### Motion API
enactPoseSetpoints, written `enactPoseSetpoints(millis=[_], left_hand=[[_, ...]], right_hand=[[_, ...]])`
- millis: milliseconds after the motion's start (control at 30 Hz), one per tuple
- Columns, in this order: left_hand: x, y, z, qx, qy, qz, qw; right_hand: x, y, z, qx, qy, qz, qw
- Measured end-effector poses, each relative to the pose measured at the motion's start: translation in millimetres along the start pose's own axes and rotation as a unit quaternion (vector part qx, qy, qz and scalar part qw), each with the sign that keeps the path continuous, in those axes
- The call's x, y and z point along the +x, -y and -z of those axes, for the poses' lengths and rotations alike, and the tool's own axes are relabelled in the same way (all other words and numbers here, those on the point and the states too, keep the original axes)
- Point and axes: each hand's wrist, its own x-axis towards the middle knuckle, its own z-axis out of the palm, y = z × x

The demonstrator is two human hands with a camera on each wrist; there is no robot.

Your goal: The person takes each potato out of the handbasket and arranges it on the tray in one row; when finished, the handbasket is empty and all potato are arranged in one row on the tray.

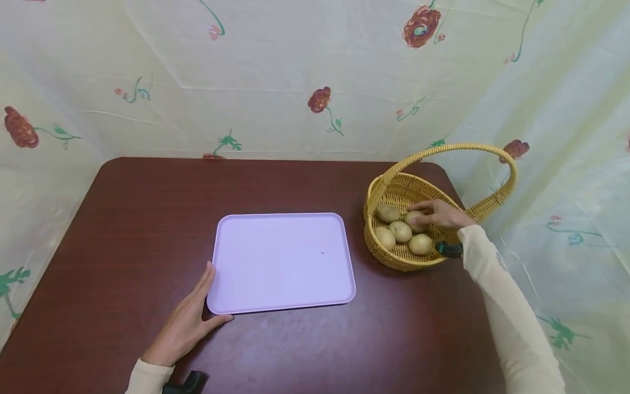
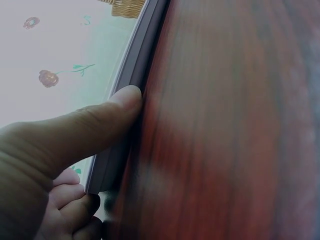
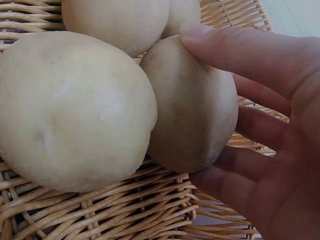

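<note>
**Hand closes on a potato in the wicker basket**

The smooth, pale-brown oval potato (image 3: 192, 107) lay in the woven yellow wicker basket (image 1: 394, 257), at its far right among four others. The right hand (image 1: 443, 214) curled around it, thumb across the top and fingers underneath, so the step looked like a pick-up just begun; lifting it would call for clearing the basket's arched handle (image 1: 458, 148). Left of the basket lay the flat lilac plastic tray (image 1: 280, 262), its rim rounded. The left hand (image 1: 189, 320) rested with straight fingers against the tray's near left corner, gripping nothing, on the glossy dark-red table (image 1: 147, 219).
</note>
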Motion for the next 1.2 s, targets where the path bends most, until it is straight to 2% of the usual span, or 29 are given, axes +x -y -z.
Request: enactPoseSetpoints(millis=[133, 267, 400, 467, 600, 700, 800, 900, 967, 1033, 1200], left_hand=[[1.1, -0.8, 0.0, 0.007, 0.0, 0.001, 1.0], [1.5, -1.5, 0.3, 0.003, 0.007, 0.007, 0.9999], [1.7, -2.0, 1.0, 0.001, 0.009, 0.011, 0.9999], [1.8, -2.1, 1.5, 0.003, 0.007, 0.011, 0.9999], [1.4, -2.2, 2.8, 0.006, 0.005, 0.013, 0.9999], [1.0, -2.0, 3.4, 0.004, 0.007, 0.017, 0.9998], [0.2, -1.7, 3.2, 0.003, 0.009, 0.016, 0.9998], [-0.9, -1.5, 2.2, 0.002, 0.007, 0.009, 0.9999], [-1.7, -1.7, 1.3, 0.0, 0.006, 0.005, 1.0], [-2.3, -1.9, 0.5, 0.001, 0.002, 0.004, 1.0], [-3.4, -2.1, -0.4, 0.002, -0.003, 0.004, 1.0]], right_hand=[[-4, -1, -1, -0.015, -0.019, 0.003, 1.0], [-13, 0, 3, -0.017, -0.063, 0.006, 0.998], [-36, 22, 14, -0.005, -0.126, 0.023, 0.992], [-50, 39, 19, 0.022, -0.155, 0.042, 0.987], [-79, 86, 21, 0.108, -0.196, 0.098, 0.97], [-94, 123, 15, 0.156, -0.204, 0.18, 0.95], [-102, 155, 4, 0.157, -0.201, 0.263, 0.93], [-102, 177, -11, 0.133, -0.194, 0.314, 0.92], [-98, 188, -24, 0.103, -0.189, 0.325, 0.921], [-89, 193, -38, 0.079, -0.171, 0.328, 0.926], [-51, 185, -80, -0.022, -0.122, 0.312, 0.942]])
